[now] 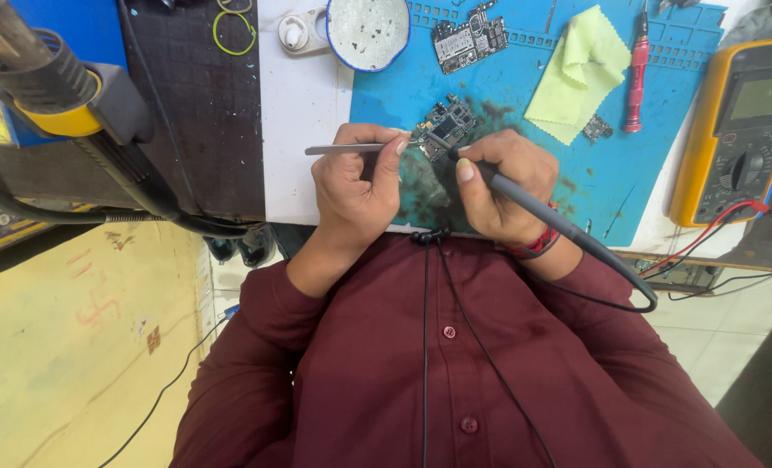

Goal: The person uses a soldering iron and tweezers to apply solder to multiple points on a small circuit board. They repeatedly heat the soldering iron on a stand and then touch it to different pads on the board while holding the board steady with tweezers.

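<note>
Left hand [355, 186] pinching slim metal tweezers [351, 149], right hand [503, 186] gripping grey corded soldering pen [533, 208], both at small green circuit board [448, 126] on blue mat [628, 173].

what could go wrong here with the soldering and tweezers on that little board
The circuit board lies loose on the blue mat, steadied only by the tweezers in the left hand, so it could slip. The right hand grips the soldering iron close to its tip, a possible burn risk. Its cable hangs off the bench edge and might snag.
</note>
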The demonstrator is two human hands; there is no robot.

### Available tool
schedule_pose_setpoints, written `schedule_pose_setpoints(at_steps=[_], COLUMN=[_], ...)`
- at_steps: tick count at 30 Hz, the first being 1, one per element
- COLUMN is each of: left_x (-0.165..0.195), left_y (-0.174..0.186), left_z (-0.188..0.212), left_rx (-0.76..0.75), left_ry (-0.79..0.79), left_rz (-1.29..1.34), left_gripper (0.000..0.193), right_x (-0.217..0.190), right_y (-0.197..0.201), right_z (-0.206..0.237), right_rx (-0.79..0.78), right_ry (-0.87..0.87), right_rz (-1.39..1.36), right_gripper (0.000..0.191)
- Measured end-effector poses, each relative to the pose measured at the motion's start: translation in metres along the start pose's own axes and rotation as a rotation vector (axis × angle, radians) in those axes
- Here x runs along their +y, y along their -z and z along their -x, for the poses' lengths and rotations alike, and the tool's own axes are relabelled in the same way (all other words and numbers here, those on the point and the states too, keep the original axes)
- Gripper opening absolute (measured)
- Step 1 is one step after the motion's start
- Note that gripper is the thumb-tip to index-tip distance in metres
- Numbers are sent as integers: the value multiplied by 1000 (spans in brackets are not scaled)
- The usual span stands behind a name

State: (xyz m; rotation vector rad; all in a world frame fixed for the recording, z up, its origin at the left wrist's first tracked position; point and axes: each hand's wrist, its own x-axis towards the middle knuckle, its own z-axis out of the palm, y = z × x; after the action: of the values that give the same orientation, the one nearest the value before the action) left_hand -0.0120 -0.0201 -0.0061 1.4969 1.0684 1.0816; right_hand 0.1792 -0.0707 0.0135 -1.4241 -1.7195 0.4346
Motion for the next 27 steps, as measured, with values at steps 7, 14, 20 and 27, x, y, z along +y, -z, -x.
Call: schedule_pose_setpoints(at_steps=[7,14,20,27], left_x=[0,0,1,0], left_y=[0,1,0,1], left_z=[0,0,-1,0], left_rx=[-9,-13,-9,-11], left_ry=[-7,-7,2,9], left_rz=[32,26,11,16], left_gripper=[9,9,10,10], right_x=[0,1,0,0], right_y=[0,0,1,0], right_z=[0,1,1,0], right_rx=[-5,-10,-9,0], right_ry=[8,2,-6,-3], right_rz=[6,-1,6,6], right_gripper=[11,11,11,12])
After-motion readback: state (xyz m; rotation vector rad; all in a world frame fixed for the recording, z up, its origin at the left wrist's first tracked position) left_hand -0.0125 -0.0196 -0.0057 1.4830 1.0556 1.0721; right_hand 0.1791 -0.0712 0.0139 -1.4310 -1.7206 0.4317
